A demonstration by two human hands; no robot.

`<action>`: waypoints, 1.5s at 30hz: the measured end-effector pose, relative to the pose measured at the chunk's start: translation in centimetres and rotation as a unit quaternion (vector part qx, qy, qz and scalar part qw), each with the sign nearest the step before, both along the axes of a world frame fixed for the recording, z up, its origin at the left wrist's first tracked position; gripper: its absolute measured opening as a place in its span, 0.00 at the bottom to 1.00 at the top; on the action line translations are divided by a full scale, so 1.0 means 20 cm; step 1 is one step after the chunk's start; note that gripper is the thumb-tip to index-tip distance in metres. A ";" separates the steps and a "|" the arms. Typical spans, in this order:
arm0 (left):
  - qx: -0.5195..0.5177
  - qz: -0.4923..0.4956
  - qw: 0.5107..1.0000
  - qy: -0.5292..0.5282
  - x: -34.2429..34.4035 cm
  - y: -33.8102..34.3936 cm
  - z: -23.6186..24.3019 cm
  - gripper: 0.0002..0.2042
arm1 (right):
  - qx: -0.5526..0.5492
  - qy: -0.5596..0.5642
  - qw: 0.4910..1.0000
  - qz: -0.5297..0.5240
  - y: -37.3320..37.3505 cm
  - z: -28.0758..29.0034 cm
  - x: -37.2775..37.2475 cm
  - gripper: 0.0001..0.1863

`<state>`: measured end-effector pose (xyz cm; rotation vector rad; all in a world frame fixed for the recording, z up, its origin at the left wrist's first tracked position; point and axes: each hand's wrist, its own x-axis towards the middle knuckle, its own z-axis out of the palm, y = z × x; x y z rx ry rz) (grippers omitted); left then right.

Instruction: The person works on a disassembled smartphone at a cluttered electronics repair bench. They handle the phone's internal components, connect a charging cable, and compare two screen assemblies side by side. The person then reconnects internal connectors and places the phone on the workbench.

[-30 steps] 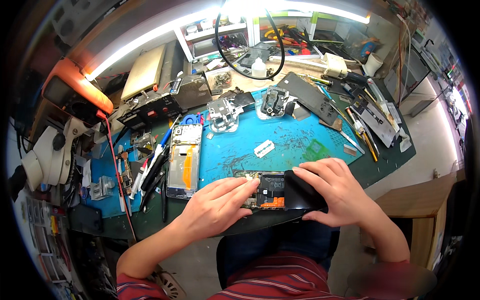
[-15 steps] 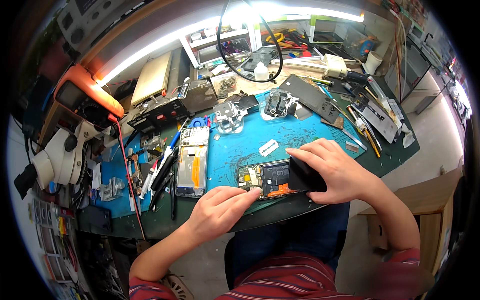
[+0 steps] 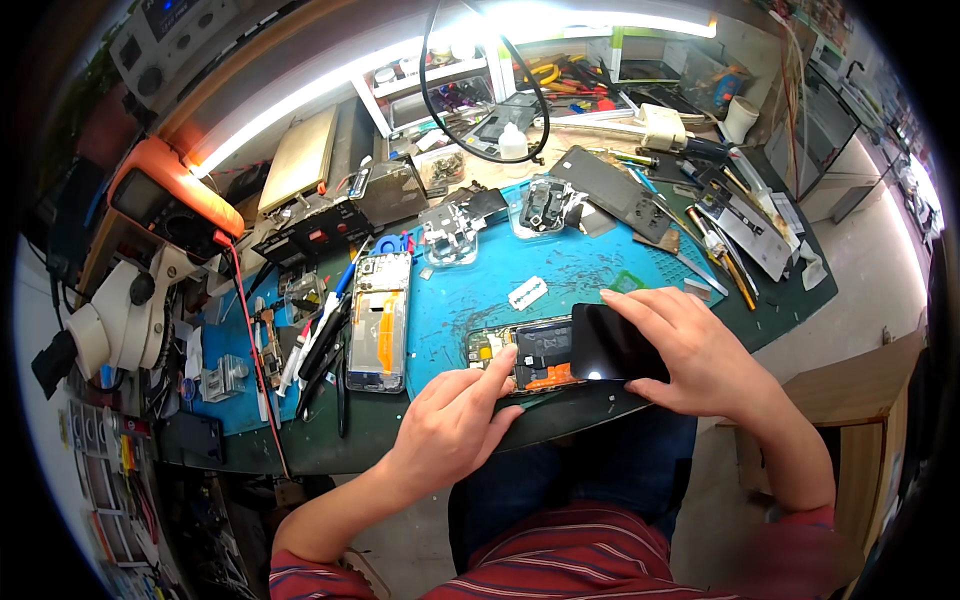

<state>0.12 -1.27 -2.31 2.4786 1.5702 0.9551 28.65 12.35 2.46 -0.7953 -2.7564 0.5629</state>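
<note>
An opened phone (image 3: 545,345) lies on the blue mat near its front edge, its circuit board, dark battery and orange flex showing. My left hand (image 3: 450,420) holds nothing; its index finger is stretched onto the board at the phone's left end, and its thumb stands apart below. My right hand (image 3: 690,350) grips a black glossy phone screen (image 3: 610,345) by its upper and lower edges. The screen covers the right end of the opened phone. A second phone frame (image 3: 380,325) with an orange flex strip lies left of it. A razor blade (image 3: 528,292) lies above it.
Tweezers and pens (image 3: 325,340) lie in a bunch at the left, by an orange multimeter (image 3: 178,192). Clear trays of phone parts (image 3: 450,235) stand behind the mat. Brushes and tools (image 3: 725,245) crowd the right. A black cable loop (image 3: 545,120) hangs over the back.
My left index finger has straightened and moved up onto the board, with the thumb spreading away. My right hand has tilted the screen, whose face now shows more fully.
</note>
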 end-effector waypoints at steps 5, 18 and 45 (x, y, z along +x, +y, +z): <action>0.064 0.057 0.995 0.048 0.11 -0.01 -0.02 0.35 | 0.042 0.005 0.998 0.051 0.06 0.04 -0.04 0.49; 0.126 0.120 0.976 0.132 0.23 -0.01 -0.03 0.33 | -0.014 0.082 0.995 0.055 0.10 -0.04 0.05 0.50; 0.140 0.125 0.956 0.224 0.26 0.00 -0.01 0.14 | 0.116 0.357 0.805 -0.459 -0.44 -1.07 0.65 0.35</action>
